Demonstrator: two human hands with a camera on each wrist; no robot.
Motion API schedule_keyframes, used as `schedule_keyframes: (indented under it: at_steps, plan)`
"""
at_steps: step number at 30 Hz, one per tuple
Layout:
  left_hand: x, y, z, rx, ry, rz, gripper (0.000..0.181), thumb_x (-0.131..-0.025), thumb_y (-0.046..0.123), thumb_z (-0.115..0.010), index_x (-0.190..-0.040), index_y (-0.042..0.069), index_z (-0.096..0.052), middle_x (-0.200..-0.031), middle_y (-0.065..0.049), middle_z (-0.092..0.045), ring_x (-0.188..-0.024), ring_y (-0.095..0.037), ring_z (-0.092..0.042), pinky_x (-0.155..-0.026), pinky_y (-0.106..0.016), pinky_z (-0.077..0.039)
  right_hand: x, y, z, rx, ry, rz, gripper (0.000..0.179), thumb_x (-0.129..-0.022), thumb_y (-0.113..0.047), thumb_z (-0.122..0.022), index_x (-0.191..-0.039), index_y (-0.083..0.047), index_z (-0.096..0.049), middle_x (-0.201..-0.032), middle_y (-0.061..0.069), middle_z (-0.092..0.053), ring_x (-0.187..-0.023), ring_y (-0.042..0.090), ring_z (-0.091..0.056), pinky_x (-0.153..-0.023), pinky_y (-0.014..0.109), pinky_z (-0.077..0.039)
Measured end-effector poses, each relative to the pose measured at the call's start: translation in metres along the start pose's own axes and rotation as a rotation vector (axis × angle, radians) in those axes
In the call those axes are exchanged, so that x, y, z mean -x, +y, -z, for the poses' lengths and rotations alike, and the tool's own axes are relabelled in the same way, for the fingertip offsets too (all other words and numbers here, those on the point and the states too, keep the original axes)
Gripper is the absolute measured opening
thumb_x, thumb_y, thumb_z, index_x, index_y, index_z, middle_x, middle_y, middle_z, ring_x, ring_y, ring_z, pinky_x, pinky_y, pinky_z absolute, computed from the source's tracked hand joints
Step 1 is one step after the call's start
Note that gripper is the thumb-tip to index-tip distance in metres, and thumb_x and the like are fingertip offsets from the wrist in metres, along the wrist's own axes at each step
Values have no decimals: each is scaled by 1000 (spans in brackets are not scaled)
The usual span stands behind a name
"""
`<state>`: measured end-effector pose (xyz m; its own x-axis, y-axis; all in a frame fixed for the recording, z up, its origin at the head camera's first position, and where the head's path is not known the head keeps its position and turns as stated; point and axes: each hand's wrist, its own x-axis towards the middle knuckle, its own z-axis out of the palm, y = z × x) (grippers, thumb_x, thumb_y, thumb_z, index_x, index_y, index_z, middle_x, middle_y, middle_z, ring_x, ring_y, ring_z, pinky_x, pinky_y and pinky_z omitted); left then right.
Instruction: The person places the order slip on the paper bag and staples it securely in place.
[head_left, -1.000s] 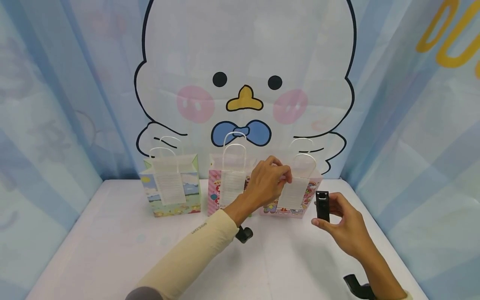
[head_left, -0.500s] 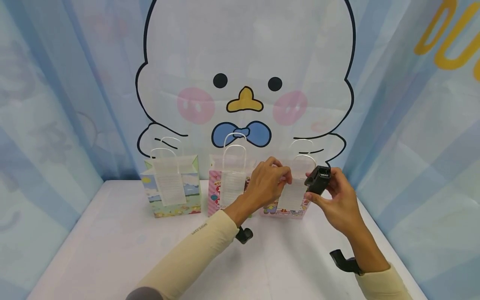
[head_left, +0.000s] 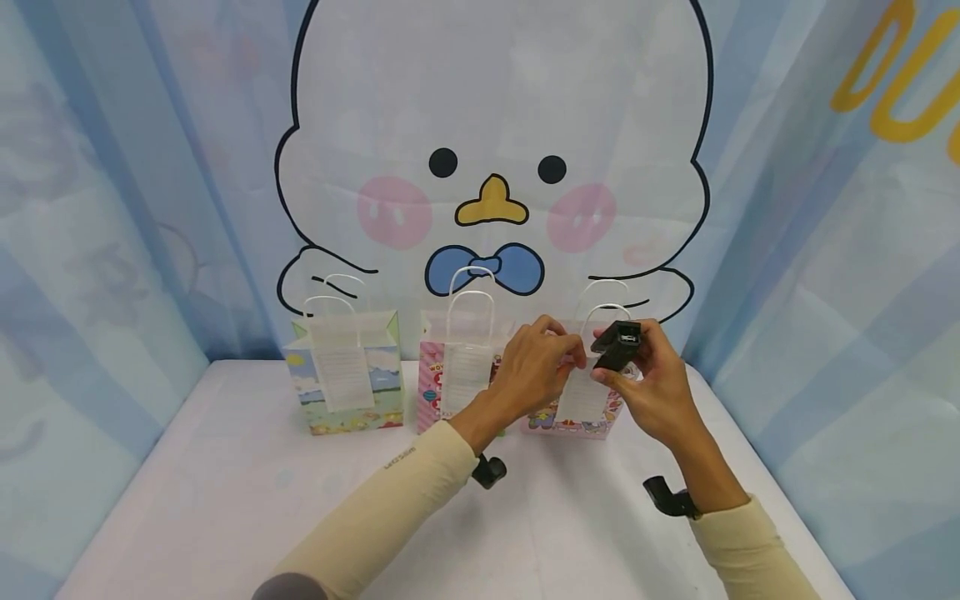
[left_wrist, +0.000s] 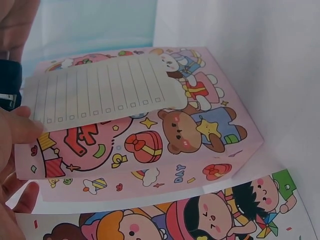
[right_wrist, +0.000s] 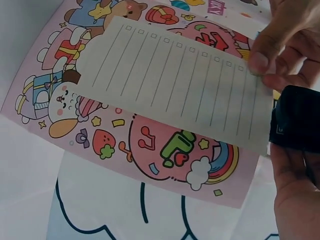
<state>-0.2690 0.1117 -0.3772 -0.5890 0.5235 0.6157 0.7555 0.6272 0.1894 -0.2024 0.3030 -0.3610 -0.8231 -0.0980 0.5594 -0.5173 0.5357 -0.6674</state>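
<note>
A white lined checklist (head_left: 581,396) lies against the front of the right-hand pink cartoon gift bag (left_wrist: 240,155). My left hand (head_left: 531,362) pinches the slip's upper edge together with the bag's rim, thumb on the paper. In my right hand (head_left: 663,387) I grip a small black stapler (head_left: 621,343), its end facing me and tilted. The stapler is right at the slip's top edge, beside my left fingertips. In the right wrist view, the stapler (right_wrist: 297,120) overlaps the corner of the paper (right_wrist: 170,85). Whether its mouth has the paper inside, I cannot tell.
Two more gift bags stand in a row to the left: a pink striped one (head_left: 431,392) in the middle and a green-blue landscape one (head_left: 386,387). Each carries a similar lined slip and upright white handles. Behind the white table (head_left: 225,500) hangs a cartoon curtain (head_left: 495,100).
My right hand has moved up and left, bringing the stapler from beside the bag to its rim and tilting it from upright. The left hand has kept its place.
</note>
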Motion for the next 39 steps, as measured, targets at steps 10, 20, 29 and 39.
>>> schedule_keyframes:
  at_steps: [10, 20, 29, 39]
  plan:
    - [0, -2, -1, 32, 20, -12, 11, -97, 16, -76, -96, 26, -81, -93, 12, -78, -111, -12, -63, -88, -27, -51, -2, 2, -4, 121, -22, -39, 65, -87, -5, -85, -139, -5, -47, -131, 16, -69, -127, 39, -68, -113, 31, -49]
    - [0, -1, -1, 21, 11, -5, 11, -98, 18, -75, -102, 26, -82, -95, 12, -79, -112, -12, -64, -89, -27, -51, -5, 5, -7, 170, -39, -48, 64, -84, -2, -87, -135, -2, -49, -129, 21, -72, -122, 41, -72, -103, 54, -54]
    - [-2, -3, -1, 29, 15, -8, 13, -97, 14, -75, -99, 26, -80, -95, 13, -79, -113, -12, -64, -90, -29, -51, -9, 2, -10, 171, -36, -51, 59, -85, -3, -86, -132, -2, -50, -128, 23, -72, -120, 44, -71, -105, 63, -52]
    - [-2, -2, 0, 29, 7, -6, 13, -96, 15, -76, -100, 26, -81, -98, 12, -80, -113, -13, -64, -90, -29, -51, -7, 1, -15, 191, 51, -74, 60, -82, -2, -89, -129, -3, -53, -124, 25, -75, -117, 45, -73, -102, 65, -54]
